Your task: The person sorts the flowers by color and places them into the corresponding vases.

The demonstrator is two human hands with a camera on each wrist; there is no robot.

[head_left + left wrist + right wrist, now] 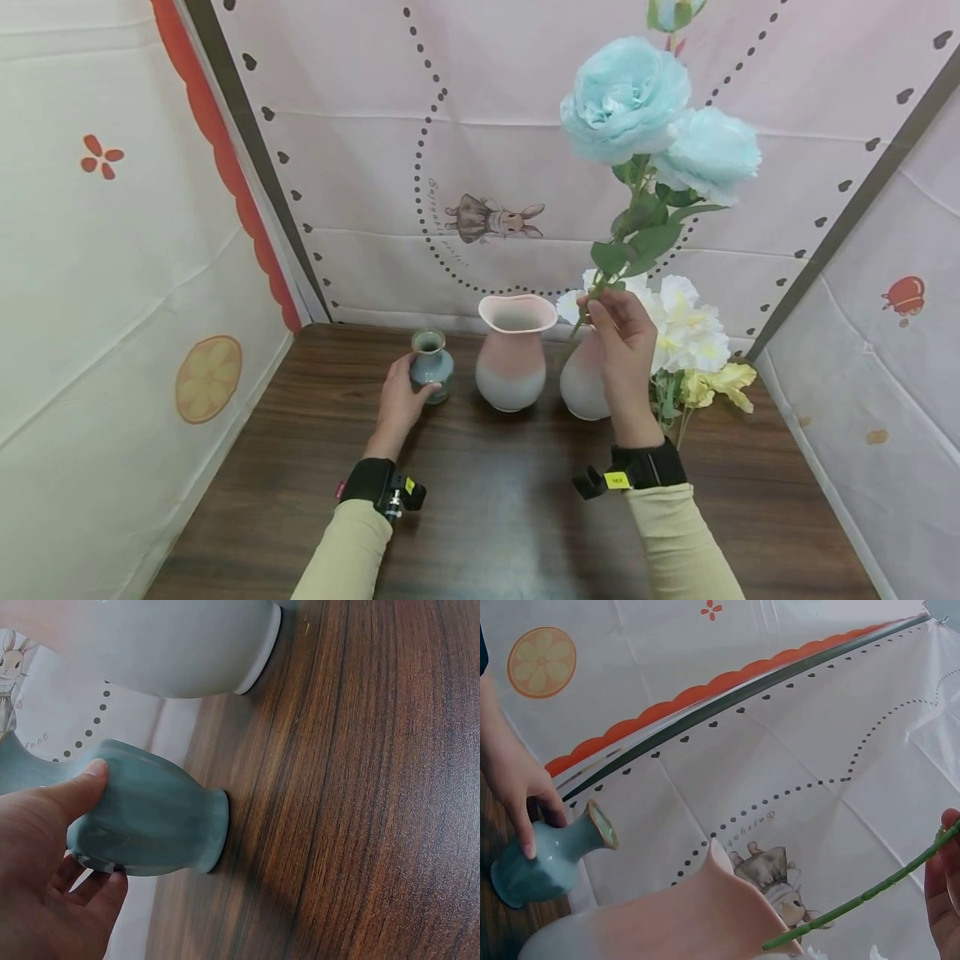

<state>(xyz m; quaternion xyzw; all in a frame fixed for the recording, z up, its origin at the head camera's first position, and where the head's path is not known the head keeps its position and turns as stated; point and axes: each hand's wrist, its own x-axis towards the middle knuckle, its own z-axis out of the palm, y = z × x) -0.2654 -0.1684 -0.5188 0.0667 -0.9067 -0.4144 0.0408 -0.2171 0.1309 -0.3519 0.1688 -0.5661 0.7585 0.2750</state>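
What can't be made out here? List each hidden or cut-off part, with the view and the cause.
- Right-hand pink-and-white vase: head view, mostly behind the right hand.
- Top blue flower bud: head view, cut by the upper edge.
- Small blue ceramic vase: left wrist view, mouth cut off by the left edge and the left hand.
- Green flower stem: right wrist view, its lower end behind the middle pink-and-white vase.

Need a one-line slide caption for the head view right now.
Left hand grips small blue vase while right hand holds blue flower stem above two pink vases.
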